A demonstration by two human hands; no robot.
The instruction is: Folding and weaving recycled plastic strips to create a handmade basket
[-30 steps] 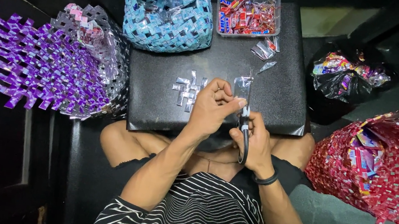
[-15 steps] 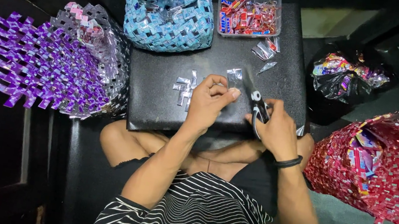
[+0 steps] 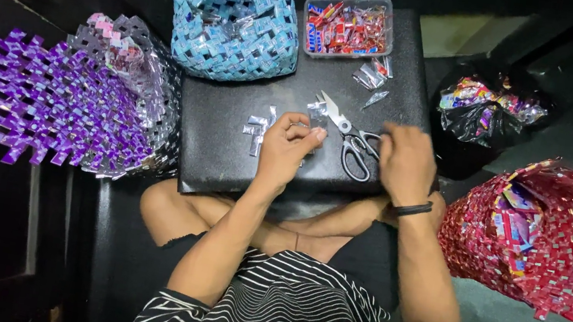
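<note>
My left hand [image 3: 289, 146] pinches a small folded silver wrapper strip [image 3: 305, 127] over a black board [image 3: 219, 150] on my lap. Beside it, a pair of black-handled scissors [image 3: 348, 139] lies flat on the board with its blades apart and both handle loops empty. My right hand [image 3: 405, 163] rests at the board's right side, its fingertips just next to the scissor handles and holding nothing. A few folded silver strips [image 3: 257, 130] lie left of my left hand.
At the board's far edge stand a blue woven basket [image 3: 234, 30] and a clear box of red wrappers [image 3: 346, 29], with loose wrapper scraps [image 3: 372, 77] nearby. Purple [image 3: 58, 106] and silver-pink [image 3: 130, 60] woven pieces sit left; a black bag of wrappers [image 3: 486, 112] and a red woven basket [image 3: 551, 233] sit right.
My right hand held the scissors near my left hand, carried them right, then laid them on the board and let go. My left hand keeps its strip.
</note>
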